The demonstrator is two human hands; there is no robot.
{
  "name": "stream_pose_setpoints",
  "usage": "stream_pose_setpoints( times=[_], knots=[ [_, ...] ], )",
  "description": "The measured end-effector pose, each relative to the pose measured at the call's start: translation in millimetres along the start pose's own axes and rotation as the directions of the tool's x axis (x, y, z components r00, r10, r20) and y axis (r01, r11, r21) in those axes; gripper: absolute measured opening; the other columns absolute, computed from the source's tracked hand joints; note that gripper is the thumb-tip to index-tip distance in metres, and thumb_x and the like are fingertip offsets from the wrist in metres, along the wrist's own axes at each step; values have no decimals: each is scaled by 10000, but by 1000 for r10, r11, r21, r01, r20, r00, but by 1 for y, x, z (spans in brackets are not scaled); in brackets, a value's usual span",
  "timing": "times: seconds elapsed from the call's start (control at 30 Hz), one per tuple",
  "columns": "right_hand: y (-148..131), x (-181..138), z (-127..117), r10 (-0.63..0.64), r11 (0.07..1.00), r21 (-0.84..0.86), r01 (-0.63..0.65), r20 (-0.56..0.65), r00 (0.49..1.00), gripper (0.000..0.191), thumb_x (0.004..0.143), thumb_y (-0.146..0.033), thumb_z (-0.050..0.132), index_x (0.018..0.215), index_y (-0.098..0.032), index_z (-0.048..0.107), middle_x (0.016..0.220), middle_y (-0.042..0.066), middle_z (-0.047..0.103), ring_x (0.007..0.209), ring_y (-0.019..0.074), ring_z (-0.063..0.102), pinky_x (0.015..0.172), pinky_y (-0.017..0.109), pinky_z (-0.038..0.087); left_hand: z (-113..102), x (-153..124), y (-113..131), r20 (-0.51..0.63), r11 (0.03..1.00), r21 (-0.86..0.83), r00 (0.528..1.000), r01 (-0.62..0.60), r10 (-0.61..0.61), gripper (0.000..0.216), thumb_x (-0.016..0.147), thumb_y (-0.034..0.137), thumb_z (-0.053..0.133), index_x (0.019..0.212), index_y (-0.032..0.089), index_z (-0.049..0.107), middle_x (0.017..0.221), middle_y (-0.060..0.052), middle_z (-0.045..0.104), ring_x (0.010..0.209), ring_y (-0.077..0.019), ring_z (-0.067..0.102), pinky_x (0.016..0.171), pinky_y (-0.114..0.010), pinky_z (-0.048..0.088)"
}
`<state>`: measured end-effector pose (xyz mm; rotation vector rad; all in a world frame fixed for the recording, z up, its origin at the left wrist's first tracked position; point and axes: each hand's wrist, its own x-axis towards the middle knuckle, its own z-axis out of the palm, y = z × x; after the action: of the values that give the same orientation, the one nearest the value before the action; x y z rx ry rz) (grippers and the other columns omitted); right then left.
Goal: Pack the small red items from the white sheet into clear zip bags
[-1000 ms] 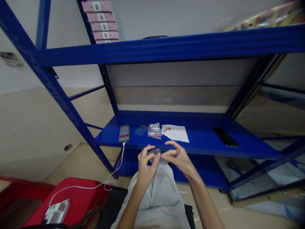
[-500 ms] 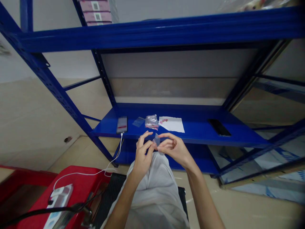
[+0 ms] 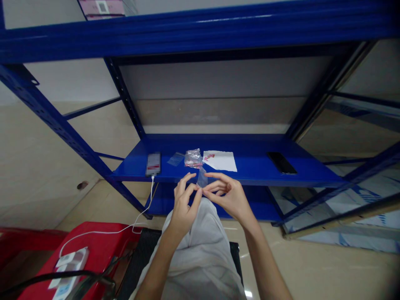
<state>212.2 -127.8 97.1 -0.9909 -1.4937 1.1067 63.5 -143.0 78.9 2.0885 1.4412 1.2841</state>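
Lightly, the left hand and the right hand pinch the lower end of a small clear plastic bag between thumb and fingertips, their other fingers loosely curved. Limp and filmy, it sits over pale, softly wrinkled trousers, just before the front edge of a smooth blue metal shelf.

Near that edge, left of the middle, lies a crinkled, shiny packet with reddish contents; a flat see-through sleeve is just to its left. On its right, a matt white paper sheet bears small reddish bits by its left edge. Toward the front left corner, an oblong phone has a thin white cable drooping over the edge; a glossy black phone lies aslant toward the right end.
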Motion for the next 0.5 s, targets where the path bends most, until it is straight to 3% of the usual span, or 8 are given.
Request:
stream_pose_setpoints(
  times=[0.17,0.5],
  knots=[
    [1,0,0,-50,995,-89,45,-54,997,395,693,-268,639,1074,-186,574,746,31,691,646,154,651,526,216,504,6,1,-4,-6,999,49,1000,-11,11,182,873,248,377,844,204,551,1230,-78,464,1194,-219,380,970,-410,295],
    [3,-1,13,-135,952,-294,89,-140,981,130,695,-187,588,820,-211,609,670,-5,663,616,145,636,609,258,529,10,1,-10,-85,978,207,996,-22,40,164,827,186,414,783,200,571,1169,-79,503,1156,-239,412,917,-417,314]
  ],
)
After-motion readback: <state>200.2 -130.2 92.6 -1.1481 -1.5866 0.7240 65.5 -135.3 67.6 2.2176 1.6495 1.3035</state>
